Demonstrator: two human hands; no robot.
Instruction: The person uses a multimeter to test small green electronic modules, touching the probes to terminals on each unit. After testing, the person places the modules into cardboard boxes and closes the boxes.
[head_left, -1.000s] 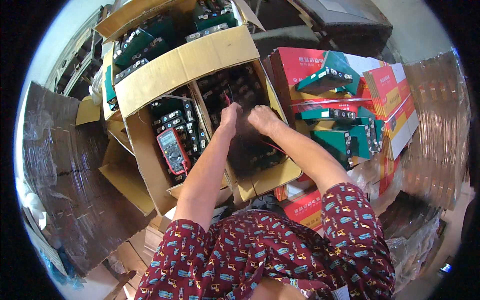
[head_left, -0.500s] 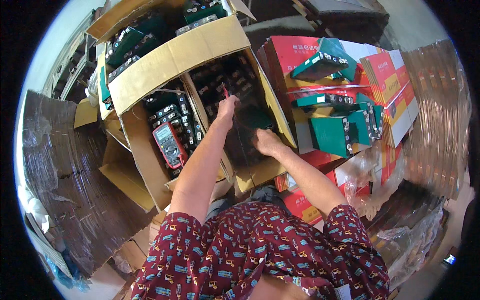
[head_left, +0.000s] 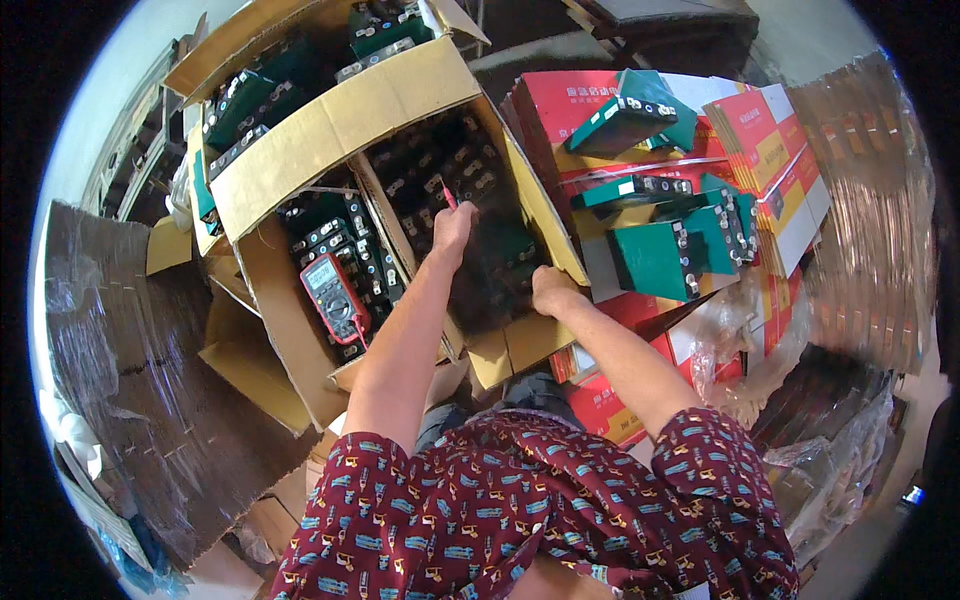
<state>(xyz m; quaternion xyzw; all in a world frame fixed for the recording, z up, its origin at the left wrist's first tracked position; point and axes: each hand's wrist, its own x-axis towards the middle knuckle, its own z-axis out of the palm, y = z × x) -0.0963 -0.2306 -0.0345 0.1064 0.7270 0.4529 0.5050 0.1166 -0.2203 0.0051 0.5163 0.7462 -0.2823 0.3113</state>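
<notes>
My left hand (head_left: 452, 235) is closed round a red test probe (head_left: 449, 196), whose tip points into the right compartment of an open cardboard box (head_left: 330, 125). Dark battery cells (head_left: 490, 183) with metal terminals fill that shadowed compartment. Near its front right wall is my right hand (head_left: 555, 291), fingers curled downward; what they grip is hidden in the dark. In the left compartment a red multimeter (head_left: 336, 298) with a lit display lies on top of more battery cells (head_left: 372, 238). A red lead plugs into its lower end.
Right of the box, several green battery cells (head_left: 652, 262) sit on red and white flattened cartons (head_left: 548, 95). Another open carton with green cells (head_left: 262, 100) stands behind. Stacks of plastic-wrapped cardboard rise at the left (head_left: 110, 350) and right (head_left: 855, 220).
My right hand has shifted right toward the box wall. The green cell face beside it no longer shows; a cell's terminals show there instead. My left hand still holds the probe.
</notes>
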